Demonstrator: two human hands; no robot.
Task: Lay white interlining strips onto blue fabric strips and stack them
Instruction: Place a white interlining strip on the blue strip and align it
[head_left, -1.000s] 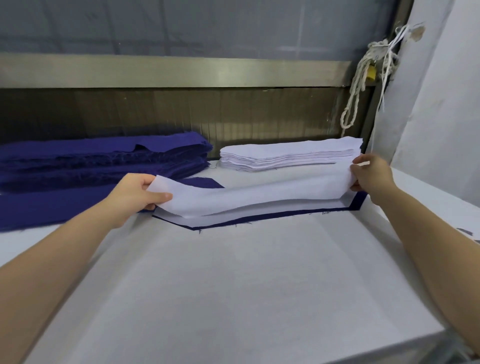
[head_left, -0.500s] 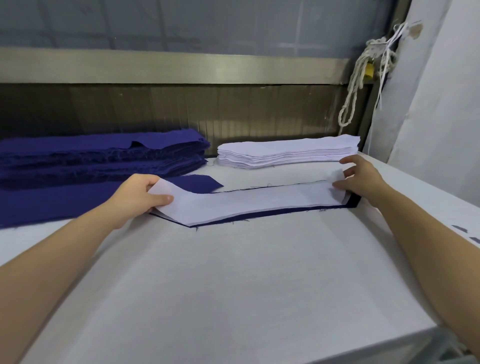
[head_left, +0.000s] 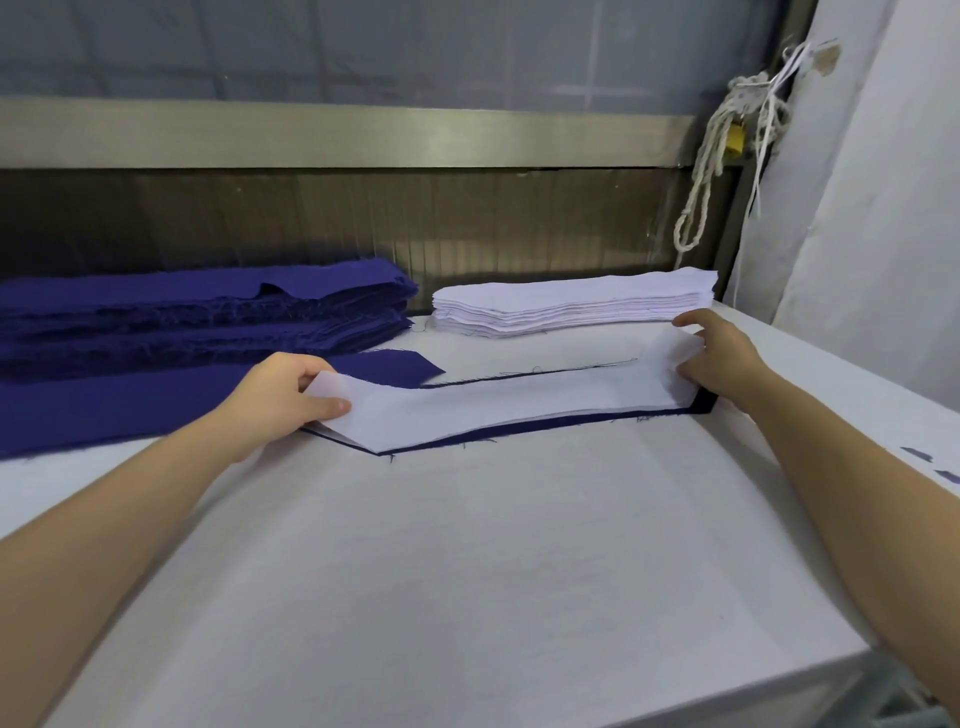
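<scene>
A white interlining strip (head_left: 509, 410) lies across a blue fabric strip (head_left: 545, 427) whose dark edge shows along its near side and right end. My left hand (head_left: 283, 397) pinches the white strip's left end between thumb and fingers. My right hand (head_left: 719, 358) holds the strip's right end, where the corner is slightly lifted. A stack of white interlining strips (head_left: 571, 306) sits behind, at the table's back. A thick pile of blue fabric strips (head_left: 197, 322) lies at the back left.
The white table (head_left: 467, 571) stretches toward me, its front edge at lower right. A metal rail and dark panel wall stand behind the stacks. A knotted white rope (head_left: 711, 156) hangs at the right. Small blue scraps (head_left: 930, 462) lie at the right edge.
Both hands lowered the white strip from a raised sag down onto the blue strip. It now lies nearly flat, with only its ends held.
</scene>
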